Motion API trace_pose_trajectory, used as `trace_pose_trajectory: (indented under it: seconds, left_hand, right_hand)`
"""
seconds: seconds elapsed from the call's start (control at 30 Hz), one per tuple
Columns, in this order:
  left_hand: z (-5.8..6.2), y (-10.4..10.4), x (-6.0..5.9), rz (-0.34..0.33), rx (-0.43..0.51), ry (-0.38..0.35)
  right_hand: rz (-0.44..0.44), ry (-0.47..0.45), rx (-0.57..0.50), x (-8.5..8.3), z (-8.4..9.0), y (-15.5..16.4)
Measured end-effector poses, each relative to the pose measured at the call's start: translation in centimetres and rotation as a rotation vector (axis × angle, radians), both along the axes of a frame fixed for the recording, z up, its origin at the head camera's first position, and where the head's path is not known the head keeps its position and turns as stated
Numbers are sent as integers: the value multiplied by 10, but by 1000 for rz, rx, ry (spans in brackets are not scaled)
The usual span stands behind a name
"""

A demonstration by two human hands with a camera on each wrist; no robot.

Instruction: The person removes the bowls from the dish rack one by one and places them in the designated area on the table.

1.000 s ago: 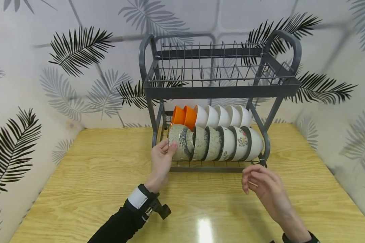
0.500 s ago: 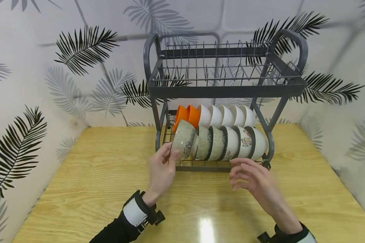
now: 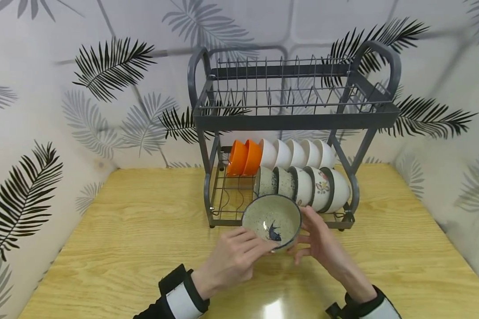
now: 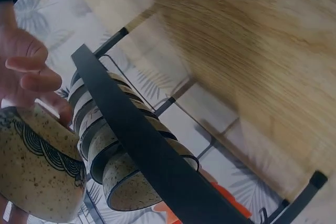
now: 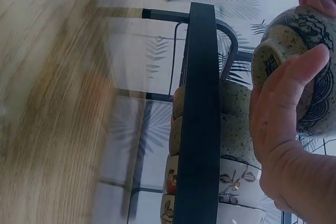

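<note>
A: What did the two hands hold?

B: Both held one speckled bowl (image 3: 272, 222) in front of the dish rack (image 3: 295, 120), above the wooden table (image 3: 115, 248). The left hand (image 3: 233, 261) gripped its near rim with curled fingers (image 3: 259, 253); the right hand (image 3: 323, 243) cupped its right side and underside, thumb laid across the outer wall (plain in the right wrist view, where the bowl (image 5: 304, 72) showed its foot ring and a dark wave pattern).

A: How was the bowl oriented?

B: Tilted, with its opening facing the head camera, so a small dark fish painted on the inside showed. It was clear of the rack and did not touch the table.

A: What stood in the rack?

B: On the lower shelf, a front row of bowls (image 3: 303, 188) on edge: two speckled, then white ones with dark rims and a flower pattern. Left of that row the wire floor lay bare. Behind it stood two orange bowls (image 3: 244, 157), then a row of white bowls (image 3: 299, 153). The upper shelf showed only its wire dividers.

A: And the surroundings?

B: A wall covering with a leaf print (image 3: 107, 66) stood behind and on both sides.
</note>
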State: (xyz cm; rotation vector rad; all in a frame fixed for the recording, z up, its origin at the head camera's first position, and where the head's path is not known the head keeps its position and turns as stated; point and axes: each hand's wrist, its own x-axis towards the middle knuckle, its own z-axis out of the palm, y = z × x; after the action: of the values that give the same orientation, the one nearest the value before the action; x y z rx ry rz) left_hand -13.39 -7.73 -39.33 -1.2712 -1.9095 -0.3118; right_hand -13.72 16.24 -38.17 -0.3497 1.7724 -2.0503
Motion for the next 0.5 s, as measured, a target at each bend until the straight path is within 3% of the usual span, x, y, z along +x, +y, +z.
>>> trace_pose_trajectory:
  seconds: [0.17, 0.3, 0.43, 0.5]
  left_hand:
    - [-1, 0, 5, 4, -141, 60]
    - [-2, -1, 8, 12, -202, 39]
    - [-6, -2, 8, 10, -185, -31]
    - [-9, -3, 9, 19, -147, -129]
  right_hand:
    - [-7, -22, 103, -2, -5, -8]
    - [-142, -25, 159, -3, -13, -16]
    - [-243, 31, 177, -5, -21, -21]
    - [-245, 82, 212, -6, -24, -22]
